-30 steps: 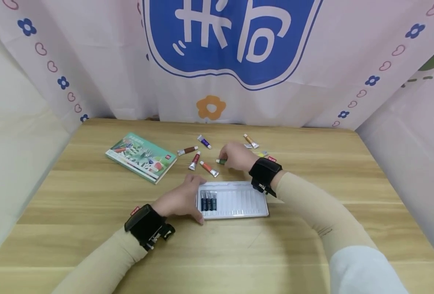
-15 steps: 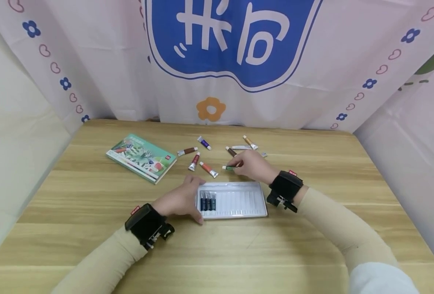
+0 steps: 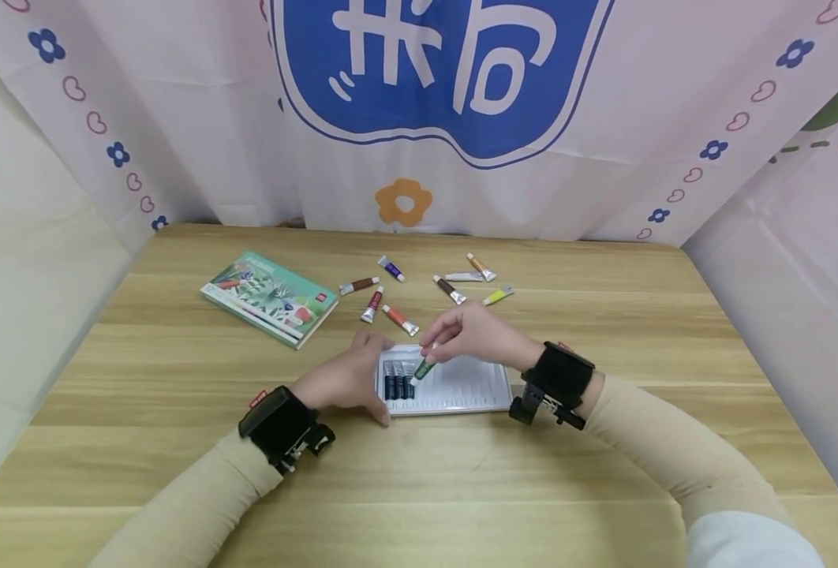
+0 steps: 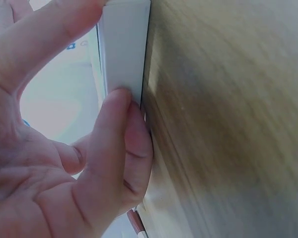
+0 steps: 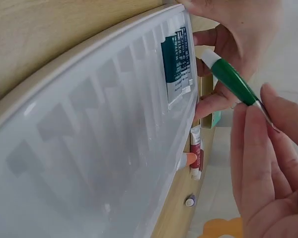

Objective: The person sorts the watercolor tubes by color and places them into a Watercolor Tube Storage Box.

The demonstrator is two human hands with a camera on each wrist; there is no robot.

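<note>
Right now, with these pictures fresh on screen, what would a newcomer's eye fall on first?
Probably the big blue emblem with white characters on the fabric backdrop behind the table. Next, the green paint tube in the grip of the right hand, over the white tray. Beyond the tray, loose paint tubes lie scattered in bright colours.

Teal printed box/bk (image 3: 270, 298) lies far L on wood tbl (image 3: 419, 489). Far side: pale curtain (image 3: 206, 134) w/ blue emblem (image 3: 440, 102), orange flower (image 3: 389, 207).
</note>
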